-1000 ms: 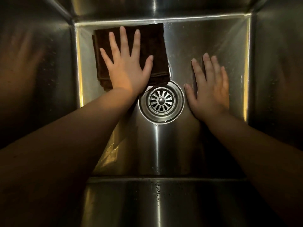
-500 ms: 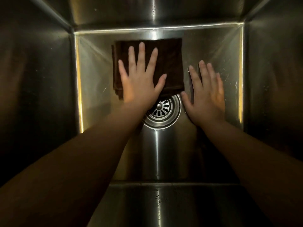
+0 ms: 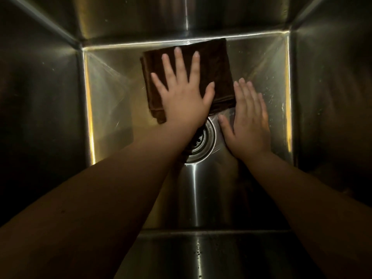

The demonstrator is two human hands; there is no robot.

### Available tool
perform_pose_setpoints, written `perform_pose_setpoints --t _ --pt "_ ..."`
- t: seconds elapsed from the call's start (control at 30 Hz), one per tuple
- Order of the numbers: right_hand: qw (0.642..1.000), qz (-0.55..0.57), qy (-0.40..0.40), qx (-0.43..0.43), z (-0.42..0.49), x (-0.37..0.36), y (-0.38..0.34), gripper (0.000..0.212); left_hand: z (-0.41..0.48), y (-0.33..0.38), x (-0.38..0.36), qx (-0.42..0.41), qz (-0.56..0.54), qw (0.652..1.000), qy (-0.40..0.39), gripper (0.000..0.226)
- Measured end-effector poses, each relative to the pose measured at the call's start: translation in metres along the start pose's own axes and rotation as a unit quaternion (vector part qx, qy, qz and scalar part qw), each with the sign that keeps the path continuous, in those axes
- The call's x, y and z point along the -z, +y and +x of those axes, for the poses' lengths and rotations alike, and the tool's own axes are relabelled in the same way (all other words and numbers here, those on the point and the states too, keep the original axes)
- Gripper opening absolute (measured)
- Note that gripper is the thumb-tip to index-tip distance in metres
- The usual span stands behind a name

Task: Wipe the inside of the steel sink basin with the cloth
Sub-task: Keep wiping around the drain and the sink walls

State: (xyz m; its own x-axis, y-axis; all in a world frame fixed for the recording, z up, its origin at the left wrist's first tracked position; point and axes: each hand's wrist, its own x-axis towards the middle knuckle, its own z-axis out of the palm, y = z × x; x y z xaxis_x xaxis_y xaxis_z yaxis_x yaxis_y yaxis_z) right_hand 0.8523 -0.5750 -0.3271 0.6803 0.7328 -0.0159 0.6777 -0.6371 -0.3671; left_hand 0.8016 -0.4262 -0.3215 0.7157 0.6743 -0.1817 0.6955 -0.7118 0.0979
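Note:
I look straight down into a steel sink basin (image 3: pixel 112 101). A folded dark brown cloth (image 3: pixel 213 65) lies flat on the basin floor against the far wall, just above the drain. My left hand (image 3: pixel 182 91) presses on the cloth with its palm down and fingers spread wide. My right hand (image 3: pixel 250 121) rests flat on the bare steel right of the cloth, fingers together, its thumb beside the drain. The round drain strainer (image 3: pixel 203 141) is partly hidden under my left wrist.
Steep steel walls close the basin on all sides: left wall (image 3: pixel 40 101), right wall (image 3: pixel 330 109), far wall (image 3: pixel 181 17), near wall (image 3: pixel 201 254). Water droplets speckle the floor at the right (image 3: pixel 275 95). Bright light strips run along the floor's edges.
My left hand has slid the cloth rightward from the far-left corner to the middle of the far edge. The cloth's right side now nearly touches my right hand, which stayed put.

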Motion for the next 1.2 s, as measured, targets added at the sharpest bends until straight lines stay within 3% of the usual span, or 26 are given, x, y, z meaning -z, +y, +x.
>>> perform_pose_setpoints --t 0.1,0.2,0.3,0.37,0.43,0.57,0.63,0.93,1.2 --pt "0.996 0.07 0.013 -0.054 0.001 0.003 0.0 0.069 0.018 0.031 0.003 -0.035 -0.035 0.998 -0.029 0.068" --pt "0.981 0.135 0.08 -0.111 0.009 0.01 -0.007 0.066 0.026 0.036 0.012 -0.063 -0.097 0.992 -0.052 0.064" --pt "0.981 0.129 0.126 -0.072 0.026 0.019 -0.019 0.058 0.012 -0.005 0.024 -0.073 -0.207 0.975 0.024 0.058" --pt "0.991 0.098 0.086 -0.008 0.044 0.021 -0.03 0.054 -0.007 -0.048 0.023 -0.022 -0.156 0.985 0.076 0.06" --pt "0.997 0.062 0.018 0.033 0.066 0.015 -0.045 0.055 -0.024 -0.09 0.019 0.036 -0.096 0.993 0.063 0.061" --pt "0.993 -0.085 -0.076 -0.012 0.096 -0.008 -0.07 0.068 -0.027 -0.128 0.004 0.056 -0.016 0.998 0.02 0.061" --pt "0.986 -0.139 -0.083 -0.027 0.095 -0.015 -0.073 0.071 -0.025 -0.129 -0.001 0.058 -0.011 0.998 0.019 0.063" --pt "0.977 -0.182 -0.083 -0.079 0.021 -0.006 -0.036 0.073 -0.027 -0.128 0.0 0.054 -0.007 0.998 0.018 0.065" --pt "0.981 -0.175 -0.077 -0.036 0.029 0.001 -0.021 0.072 -0.026 -0.13 -0.001 0.053 -0.007 0.998 0.03 0.065"
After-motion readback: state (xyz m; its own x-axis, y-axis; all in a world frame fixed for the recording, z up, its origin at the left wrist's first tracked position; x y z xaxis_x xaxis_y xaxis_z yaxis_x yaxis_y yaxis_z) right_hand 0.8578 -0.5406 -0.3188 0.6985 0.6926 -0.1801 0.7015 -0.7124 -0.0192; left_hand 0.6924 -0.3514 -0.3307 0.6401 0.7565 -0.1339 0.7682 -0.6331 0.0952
